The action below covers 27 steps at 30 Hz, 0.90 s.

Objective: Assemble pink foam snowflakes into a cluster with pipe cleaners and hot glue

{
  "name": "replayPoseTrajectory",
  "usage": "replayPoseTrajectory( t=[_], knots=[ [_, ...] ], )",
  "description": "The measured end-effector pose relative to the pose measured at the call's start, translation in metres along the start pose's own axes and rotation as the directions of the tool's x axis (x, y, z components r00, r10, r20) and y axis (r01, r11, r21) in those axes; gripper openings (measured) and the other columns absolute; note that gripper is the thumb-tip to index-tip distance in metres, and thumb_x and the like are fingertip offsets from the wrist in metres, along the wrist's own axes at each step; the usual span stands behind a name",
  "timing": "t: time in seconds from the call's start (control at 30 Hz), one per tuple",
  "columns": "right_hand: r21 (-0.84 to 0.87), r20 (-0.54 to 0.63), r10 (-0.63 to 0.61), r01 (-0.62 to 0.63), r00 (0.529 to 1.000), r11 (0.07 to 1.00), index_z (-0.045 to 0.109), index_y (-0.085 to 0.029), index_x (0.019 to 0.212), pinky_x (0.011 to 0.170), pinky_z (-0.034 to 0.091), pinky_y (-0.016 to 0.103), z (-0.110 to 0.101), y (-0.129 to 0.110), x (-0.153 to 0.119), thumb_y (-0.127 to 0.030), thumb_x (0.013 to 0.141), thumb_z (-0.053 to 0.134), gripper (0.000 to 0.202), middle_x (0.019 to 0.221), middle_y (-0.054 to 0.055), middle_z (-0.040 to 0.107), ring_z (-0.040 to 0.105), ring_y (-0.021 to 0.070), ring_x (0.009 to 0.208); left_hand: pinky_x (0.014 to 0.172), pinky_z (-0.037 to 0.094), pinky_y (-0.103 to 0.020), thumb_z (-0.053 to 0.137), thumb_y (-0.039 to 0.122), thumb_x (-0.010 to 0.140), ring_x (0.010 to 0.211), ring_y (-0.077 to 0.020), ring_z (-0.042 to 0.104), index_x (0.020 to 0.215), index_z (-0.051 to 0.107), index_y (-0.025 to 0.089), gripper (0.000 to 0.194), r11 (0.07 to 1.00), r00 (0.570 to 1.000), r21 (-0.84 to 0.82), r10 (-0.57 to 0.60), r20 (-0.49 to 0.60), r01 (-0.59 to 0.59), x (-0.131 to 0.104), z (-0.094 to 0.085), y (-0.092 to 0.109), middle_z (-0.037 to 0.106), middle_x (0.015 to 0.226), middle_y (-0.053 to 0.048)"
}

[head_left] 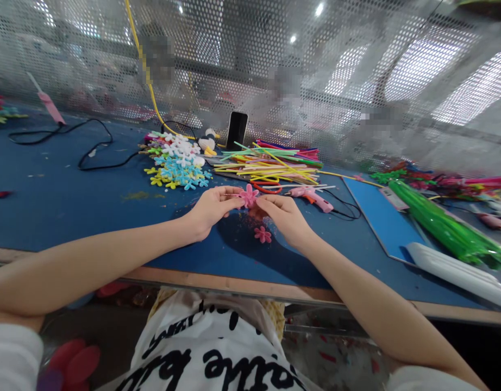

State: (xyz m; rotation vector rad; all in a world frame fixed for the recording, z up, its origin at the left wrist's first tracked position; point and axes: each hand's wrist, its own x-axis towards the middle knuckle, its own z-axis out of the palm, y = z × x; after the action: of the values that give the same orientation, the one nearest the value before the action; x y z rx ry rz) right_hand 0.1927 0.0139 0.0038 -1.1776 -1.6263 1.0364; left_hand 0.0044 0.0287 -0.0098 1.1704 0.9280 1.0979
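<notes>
Left hand (210, 210) and right hand (286, 218) pinch pink fuzzy petalled flower (249, 196), apparently nearly formed. Already shaped: darker-pink fuzzy flower (262, 234) on its near side, multicolour fuzzy flower pile (179, 161) to its left. Unshaped: straight multicolour stems (270, 169) beyond it.

The pink flower (249, 196) in hand looks fuzzy and matt, the green wrapping (446, 220) glossy plastic, the perforated screen (250, 81) metal.

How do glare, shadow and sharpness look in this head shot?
Head view: bright glare shows through the perforated panel; a soft shadow darkens the blue tabletop below the right hand; the held pink flower is fairly clear.
</notes>
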Motion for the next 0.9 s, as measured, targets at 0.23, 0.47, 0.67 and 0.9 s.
replayPoseTrajectory(
  t=[0.23,0.47,0.67,0.9],
  knots=[
    [-0.027,0.007,-0.016,0.016,1.000,0.999,0.071,-0.019,0.069,0.065,0.048,0.030,-0.0017,0.0000,-0.0003,-0.054,0.085,0.064,0.040,0.071,0.004,0.071,0.060,0.0167,0.066,0.057,0.033,-0.022,0.084,0.031,0.065,0.069,-0.0107,0.055,0.100,0.071,0.017,0.040,0.998,1.000,0.060,-0.015,-0.006,0.015,-0.0007,0.0015,-0.0001,0.071,0.083,-0.002],
    [-0.006,-0.025,-0.067,0.067,0.997,0.998,0.072,-0.018,0.083,0.060,0.041,0.027,-0.0008,0.0011,0.0006,-0.052,0.084,0.067,0.034,0.068,-0.001,0.060,0.050,0.0121,0.062,0.057,0.034,-0.023,0.082,0.025,0.066,0.066,-0.0098,0.054,0.105,0.069,0.015,0.042,0.995,1.000,0.101,-0.013,0.022,0.011,0.0002,-0.0001,-0.0015,0.069,0.077,0.000],
    [0.094,-0.068,-0.020,0.026,0.997,0.995,0.071,-0.017,0.088,0.060,0.042,0.027,0.0015,-0.0001,0.0019,-0.050,0.075,0.077,0.036,0.071,0.000,0.064,0.051,0.0111,0.062,0.063,0.041,-0.025,0.076,0.034,0.070,0.065,-0.0099,0.052,0.091,0.071,0.015,0.029,0.999,0.999,0.041,-0.008,0.046,0.006,-0.0033,0.0021,0.0006,0.064,0.076,0.001],
    [0.171,-0.061,-0.025,0.035,0.998,0.985,0.067,-0.018,0.092,0.060,0.044,0.027,0.0004,-0.0030,0.0016,-0.043,0.075,0.080,0.033,0.064,-0.003,0.065,0.056,0.0112,0.057,0.064,0.039,-0.027,0.078,0.040,0.069,0.062,-0.0101,0.049,0.078,0.073,0.016,0.026,0.992,0.995,0.112,0.052,0.089,-0.062,-0.0044,0.0019,-0.0021,0.064,0.072,0.001]
  ],
)
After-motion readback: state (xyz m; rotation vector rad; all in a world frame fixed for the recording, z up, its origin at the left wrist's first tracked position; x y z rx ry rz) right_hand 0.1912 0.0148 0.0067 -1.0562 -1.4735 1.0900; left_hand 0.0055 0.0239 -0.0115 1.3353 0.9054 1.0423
